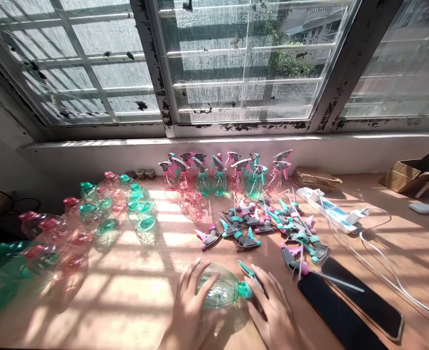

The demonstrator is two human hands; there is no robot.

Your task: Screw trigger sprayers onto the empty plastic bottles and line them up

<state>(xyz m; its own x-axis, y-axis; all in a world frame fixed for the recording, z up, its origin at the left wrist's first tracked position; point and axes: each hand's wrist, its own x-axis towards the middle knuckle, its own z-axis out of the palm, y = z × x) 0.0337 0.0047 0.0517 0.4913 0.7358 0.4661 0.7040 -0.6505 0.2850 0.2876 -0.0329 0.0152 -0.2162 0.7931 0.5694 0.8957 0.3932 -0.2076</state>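
- The wooden counter (134,282) is barred with sunlight and shadow, below a pale wall and metal-framed windows (243,63) with peeling dark paint.
- Clear bottles (105,201) in pink and green stand on the left; sprayer-topped ones (219,182) line the wall.
- Loose spray heads (241,228) lie heaped beyond the hands, with two phones (363,296) and a white power strip (327,209) to the right.
- The green bottle (221,287) is at the near middle of the counter, between the hands; whether it touches the wood, I cannot tell.
- It lies on its side, long axis running left to right, neck pointing right.
- Its body is see-through pale green, rounded and glossy, with a deeper green neck; a teal-and-grey spray head (249,273) sits at that end.
- The left hand (193,299) curves around the body, thumb and fingers apart across it.
- The right hand (270,304) is half curled about the spray head; how firmly it grips, I cannot tell.
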